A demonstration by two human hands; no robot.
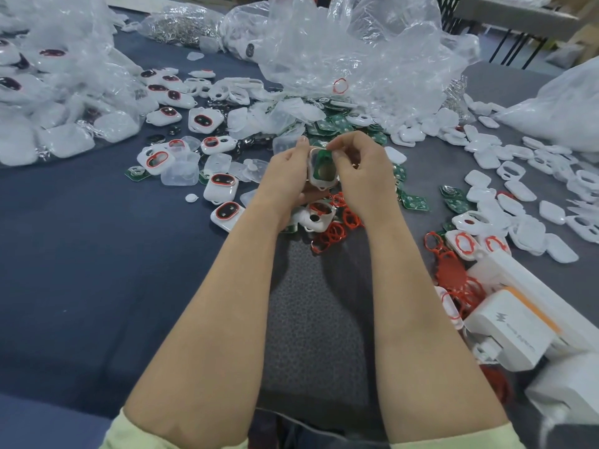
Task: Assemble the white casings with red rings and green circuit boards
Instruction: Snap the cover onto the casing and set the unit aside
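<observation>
A single wide-angle camera sits on the person's head and looks forward and down along both bare forearms. It is close to the work: the left hand (pixel 285 176) and right hand (pixel 363 176) meet near the middle of the frame. The table (pixel 97 270) fills most of the view, its near edge at the bottom. Its far edge lies near the top, and lines bend toward the corners.

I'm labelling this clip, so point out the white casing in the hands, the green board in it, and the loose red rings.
white plastic casing (pixel 313 182): head view, lower rim.
green circuit board (pixel 321 157): head view, upper face.
loose red rings (pixel 334 233): head view, pile's middle.
</observation>
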